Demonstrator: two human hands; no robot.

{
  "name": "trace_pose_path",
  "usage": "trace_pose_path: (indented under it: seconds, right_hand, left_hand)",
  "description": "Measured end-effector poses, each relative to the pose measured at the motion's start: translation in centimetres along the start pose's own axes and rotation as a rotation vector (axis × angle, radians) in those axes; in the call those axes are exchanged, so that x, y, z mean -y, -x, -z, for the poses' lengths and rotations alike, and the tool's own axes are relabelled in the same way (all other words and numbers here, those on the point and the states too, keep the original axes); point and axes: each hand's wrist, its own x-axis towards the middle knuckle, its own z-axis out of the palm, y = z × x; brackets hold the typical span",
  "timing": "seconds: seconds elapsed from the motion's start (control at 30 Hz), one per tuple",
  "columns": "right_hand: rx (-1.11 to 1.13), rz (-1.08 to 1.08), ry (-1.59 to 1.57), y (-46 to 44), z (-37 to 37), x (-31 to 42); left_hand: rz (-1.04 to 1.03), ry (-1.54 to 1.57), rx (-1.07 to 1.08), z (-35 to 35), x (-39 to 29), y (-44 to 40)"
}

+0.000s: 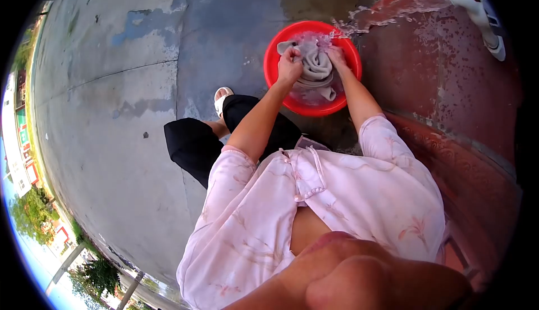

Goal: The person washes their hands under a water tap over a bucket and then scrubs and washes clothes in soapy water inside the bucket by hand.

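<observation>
At the far left, in bright daylight, trees [33,214] and low buildings beyond the edge of the pavement. Next, a broad stretch of grey concrete [112,80], patchy and cracked, darker toward the basin. Then black trousers [193,147] on bent legs, with a pale sandal [219,107] just above, and below, a wide spread of pink flowered shirt [382,184]. Farther right, resting on the ground, a round red basin [272,63] with water inside. Over its left part, the left hand [290,66], fingers curled in tightly, gripping a fold of grey cloth [318,66]. In the middle of the basin, that same cloth, bunched into loops, wet, partly in the water. At its right side, near the basin's right wall, the right hand [337,57], reaching down to the cloth, fingertips hidden; impossible to tell whether open or closed on it. Rightward again, a splashing stream of water [412,4] arcing into the basin's upper right, above reddish paving [412,80]. Farthest right, at the stream's source, a curved white spout [476,12].
</observation>
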Motion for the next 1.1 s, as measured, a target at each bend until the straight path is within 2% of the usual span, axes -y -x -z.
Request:
trace_pose_path:
  seconds: [0.03,0.07,0.13,0.17,0.23,0.27,0.33,0.37,0.4,0.47,0.5,0.53,0.6,0.67,0.73,0.8,0.9,0.97,1.0,1.07,1.1]
  right_hand:
    - [-0.004,-0.013,-0.167,1.8,1.6,2.7]
    - [-0.032,0.033,-0.173,3.5,2.8,5.2]
    - [0.076,-0.043,-0.171,7.3,5.6,11.3]
    - [0.079,-0.044,-0.172,8.5,6.0,12.4]
    - [0.091,0.367,-0.115,10.3,6.6,13.6]
    - [0.091,0.365,-0.111,11.2,7.3,14.0]
    - [0.236,0.364,-0.11,12.4,8.8,14.1]
    - [0.344,0.279,0.033,12.0,9.9,14.3]
    - [0.348,0.287,0.036,11.3,9.7,14.8]
    - [-0.055,0.33,0.109,10.3,8.6,15.9]
    - [0.035,0.219,0.085,9.5,7.8,16.4]
    - [0.04,0.213,0.083,9.9,6.4,17.1]
    - [0.134,-0.087,0.601,10.4,3.3,18.1]
    - [0.147,-0.082,0.584,9.3,1.4,17.1]
    - [0.243,-0.116,0.67,9.2,1.1,17.3]
    - [0.246,-0.115,0.664,8.4,0.6,16.9]
    - [0.203,-0.095,0.704,6.8,-1.2,14.7]
    - [-0.008,0.023,0.714,5.8,-2.7,12.9]
    - [-0.003,0.026,0.715,4.7,-3.5,11.7]
    - [0.242,-0.264,0.387,2.2,-5.2,8.9]
    - [0.243,-0.259,0.383,1.1,-6.1,7.2]
  left_hand:
    - [0.009,0.03,0.065,-0.1,0.5,0.0]
    - [0.086,0.025,0.136,0.7,-0.2,0.4]
    - [0.004,-0.046,-0.037,0.2,2.6,-0.9]
    - [0.006,-0.046,-0.04,0.3,2.0,-0.4]
    - [0.168,-0.344,-0.169,0.1,0.1,0.4]
    - [0.169,-0.341,-0.166,0.2,-0.2,0.5]
    - [0.073,-0.44,0.041,0.1,0.8,-0.2]
    - [-0.013,-0.39,0.014,-0.5,2.2,-0.6]
    - [-0.112,-0.398,0.0,-1.1,1.3,1.0]
    - [-0.319,-0.442,0.068,-2.3,1.6,4.1]
    - [-0.356,-0.456,0.074,-2.8,1.4,5.4]
    - [-0.391,-0.472,0.085,-3.2,1.7,6.6]
    - [-0.416,-0.56,0.129,-3.3,2.5,8.3]
    - [-0.309,-0.738,0.206,-3.3,3.2,10.2]
    - [-0.266,-0.776,0.231,-3.7,3.4,9.4]
    - [-0.229,-0.758,0.269,-3.8,3.8,8.2]
    - [-0.214,-0.765,0.301,-3.8,5.1,5.7]
    - [-0.228,-0.783,0.293,-3.4,5.2,3.8]
    - [-0.181,-0.79,0.362,-2.7,4.6,2.5]
    - [-0.131,-0.799,0.431,-2.4,5.0,0.1]
    - [-0.134,-0.629,0.427,-2.6,6.3,-1.3]
